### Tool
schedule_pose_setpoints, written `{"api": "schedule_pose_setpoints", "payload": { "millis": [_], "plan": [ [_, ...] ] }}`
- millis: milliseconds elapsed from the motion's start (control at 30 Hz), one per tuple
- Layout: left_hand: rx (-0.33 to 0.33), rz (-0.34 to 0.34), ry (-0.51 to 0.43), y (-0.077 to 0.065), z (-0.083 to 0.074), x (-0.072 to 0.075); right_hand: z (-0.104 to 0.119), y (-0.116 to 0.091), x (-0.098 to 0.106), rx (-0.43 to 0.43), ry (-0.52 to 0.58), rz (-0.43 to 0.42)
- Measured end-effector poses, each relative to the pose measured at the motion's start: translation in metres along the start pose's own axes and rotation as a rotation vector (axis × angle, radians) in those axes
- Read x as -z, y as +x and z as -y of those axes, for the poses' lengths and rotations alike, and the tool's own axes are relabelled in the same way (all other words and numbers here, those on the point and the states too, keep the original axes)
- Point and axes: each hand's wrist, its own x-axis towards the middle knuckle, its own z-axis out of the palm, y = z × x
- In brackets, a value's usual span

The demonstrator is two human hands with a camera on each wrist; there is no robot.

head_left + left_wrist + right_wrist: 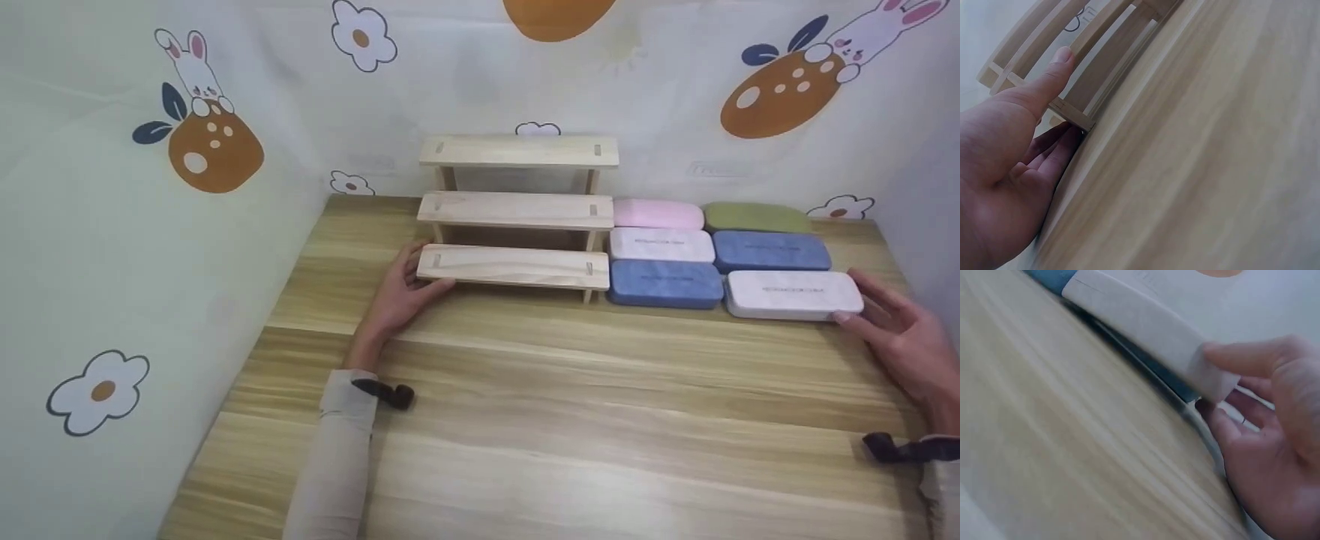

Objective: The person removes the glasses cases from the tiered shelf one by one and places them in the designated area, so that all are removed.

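Note:
A three-step wooden display rack (517,266) stands against the back wall. My left hand (405,296) holds the left end of its lowest step, thumb along the front edge and fingers behind the side support (1072,114). At the right, my right hand (900,337) pinches the right end of a white glasses case (795,294) between thumb and fingers. In the right wrist view the white case (1140,323) appears tilted and raised off the table, a blue case (1171,377) showing beneath and behind it. Some fingertips of both hands are hidden.
Beside the rack lie a blue case (666,283), a pale pink-white case (661,245), a pink case (658,214), a green case (757,218) and another blue case (772,250), close together. Patterned cloth walls (450,90) border the wooden table (570,420).

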Motion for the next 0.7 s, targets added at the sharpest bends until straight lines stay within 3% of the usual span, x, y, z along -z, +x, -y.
{"api": "schedule_pose_setpoints", "payload": {
  "millis": [100, 267, 467, 700],
  "plan": [
    [-0.008, 0.001, -0.010, 0.000, 0.001, 0.000, 0.002, 0.002, -0.004, -0.053, -0.255, 0.002],
    [-0.004, 0.003, -0.013, 0.000, 0.004, 0.000, 0.003, 0.006, -0.012, -0.058, -0.309, -0.020],
    [-0.007, 0.003, -0.012, 0.000, 0.006, -0.001, 0.003, 0.007, -0.021, -0.005, -0.371, -0.068],
    [-0.007, 0.003, -0.015, 0.001, 0.005, 0.000, 0.002, 0.007, -0.023, 0.047, -0.347, -0.059]
  ]
}}
